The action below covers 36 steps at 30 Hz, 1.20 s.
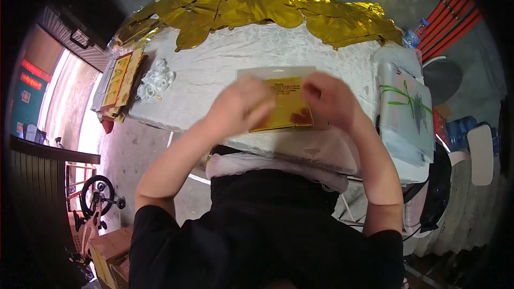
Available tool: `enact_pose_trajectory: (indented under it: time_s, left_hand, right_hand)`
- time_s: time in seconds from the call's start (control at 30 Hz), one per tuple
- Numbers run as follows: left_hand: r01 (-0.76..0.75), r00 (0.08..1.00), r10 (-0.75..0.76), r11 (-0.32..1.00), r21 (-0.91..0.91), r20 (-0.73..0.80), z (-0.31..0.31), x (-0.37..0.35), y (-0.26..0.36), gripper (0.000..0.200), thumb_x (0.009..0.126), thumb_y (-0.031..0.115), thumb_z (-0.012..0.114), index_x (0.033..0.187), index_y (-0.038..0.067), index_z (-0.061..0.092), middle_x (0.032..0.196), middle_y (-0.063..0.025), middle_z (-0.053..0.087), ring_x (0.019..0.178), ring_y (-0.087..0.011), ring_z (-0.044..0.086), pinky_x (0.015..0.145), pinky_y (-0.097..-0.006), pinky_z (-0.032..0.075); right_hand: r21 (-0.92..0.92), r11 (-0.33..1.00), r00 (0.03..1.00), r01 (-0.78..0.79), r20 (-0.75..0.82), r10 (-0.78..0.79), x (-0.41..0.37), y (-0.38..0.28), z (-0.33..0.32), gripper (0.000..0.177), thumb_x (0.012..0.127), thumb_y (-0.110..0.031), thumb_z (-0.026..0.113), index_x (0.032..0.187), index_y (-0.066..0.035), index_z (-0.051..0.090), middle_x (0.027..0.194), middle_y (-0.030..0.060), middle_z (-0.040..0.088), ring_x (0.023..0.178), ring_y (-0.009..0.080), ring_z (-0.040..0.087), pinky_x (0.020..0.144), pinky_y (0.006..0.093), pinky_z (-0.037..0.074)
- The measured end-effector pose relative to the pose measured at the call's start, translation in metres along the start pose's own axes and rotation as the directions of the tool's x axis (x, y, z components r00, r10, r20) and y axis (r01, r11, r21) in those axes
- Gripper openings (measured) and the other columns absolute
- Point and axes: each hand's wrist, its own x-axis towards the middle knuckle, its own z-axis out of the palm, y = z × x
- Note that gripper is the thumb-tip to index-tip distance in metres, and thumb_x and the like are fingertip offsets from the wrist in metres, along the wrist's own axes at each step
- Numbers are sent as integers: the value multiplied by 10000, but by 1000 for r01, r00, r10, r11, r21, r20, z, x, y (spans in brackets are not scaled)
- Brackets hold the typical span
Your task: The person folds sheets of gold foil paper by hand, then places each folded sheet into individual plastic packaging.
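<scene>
A flat, folded gold foil piece with small dark print lies on a clear plastic bag with a hang hole at its top edge. My left hand is over the left side of the gold foil, fingers curled and slightly blurred. At the right side, my right hand is curled too, near the foil's upper right corner. Both hands look closed. What their fingertips hold, if anything, is too small or hidden to make out.
Shiny gold foil balloons line the table's far edge. Left on the white-covered table are white rings and a stack of printed cards. Plastic bags tied with green string lie at right, near a bottle.
</scene>
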Motion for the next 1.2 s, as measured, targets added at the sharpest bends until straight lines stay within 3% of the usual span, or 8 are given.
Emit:
enact_pose_trajectory:
  time_s: [0.07, 0.2, 0.53, 0.73, 1.03, 1.1, 1.17, 1.2]
  left_hand:
    - [-90, 982, 88, 996, 2, 168, 0, -21, 20, 139, 734, 101, 639, 861, 48, 619, 974, -113, 600, 929, -262, 554, 794, -376, 445]
    - [-176, 969, 173, 984, -2, 177, 23, -49, 40, 215, 692, 125, 671, 892, 62, 626, 1054, -87, 594, 955, -241, 549, 788, -372, 445]
    - [-131, 990, 135, 987, 89, -40, 58, -67, 45, 334, 653, 120, 655, 980, 55, 634, 1078, -55, 574, 998, -209, 519, 809, -342, 431]
    - [-117, 991, 121, 991, 70, -54, 53, -63, 45, 354, 643, 100, 655, 993, 51, 626, 1056, -52, 578, 974, -209, 532, 800, -340, 434]
    - [76, 986, -76, 997, 7, 148, 23, -25, 66, 236, 691, 100, 689, 903, 29, 617, 950, -132, 606, 882, -280, 579, 713, -382, 490]
    - [19, 992, -21, 1000, 16, 121, 29, -8, 52, 235, 699, 106, 679, 913, 38, 610, 935, -118, 591, 860, -279, 568, 711, -377, 481]
    - [-16, 994, 9, 997, 70, 107, 36, 11, 43, 251, 698, 117, 685, 926, 49, 604, 903, -102, 571, 852, -285, 550, 726, -373, 470]
    - [-28, 994, 22, 998, 63, 104, 41, 18, 38, 251, 698, 117, 685, 926, 49, 604, 903, -102, 571, 852, -285, 550, 726, -373, 470]
  right_hand:
    - [-30, 999, 994, 41, 98, -38, -18, -14, 0, 147, 763, -141, 626, 867, -53, 572, 765, 106, 569, 704, 288, 581, 620, 368, 461]
    - [-40, 987, 973, 154, 178, -145, -38, -16, 17, 151, 753, -154, 641, 809, -52, 545, 742, 100, 569, 643, 297, 571, 576, 382, 457]
    - [-369, 904, 973, 217, 160, -168, -48, -25, 57, 123, 749, -133, 598, 751, -67, 494, 677, 97, 545, 580, 266, 586, 473, 375, 461]
    - [-469, 864, 983, 183, 73, -168, -45, -27, 66, 115, 728, -122, 578, 736, -67, 477, 639, 86, 526, 533, 249, 577, 438, 357, 454]
    - [-299, 946, 988, 126, -46, -147, -70, -15, 23, 70, 750, -108, 573, 719, -74, 520, 679, 97, 551, 601, 303, 578, 513, 397, 463]
    - [-251, 959, 946, 134, -257, -200, -73, 7, -3, 46, 762, -106, 577, 778, -63, 577, 731, 112, 586, 660, 319, 591, 559, 404, 473]
    - [-547, 783, 954, -296, -219, 207, -69, 8, -44, 100, 772, -114, 577, 855, -67, 608, 783, 124, 607, 710, 329, 601, 586, 410, 480]
    - [-543, 757, 922, -365, -324, 212, -70, 20, -61, 98, 774, -112, 577, 853, -72, 618, 789, 126, 609, 722, 330, 601, 605, 410, 481]
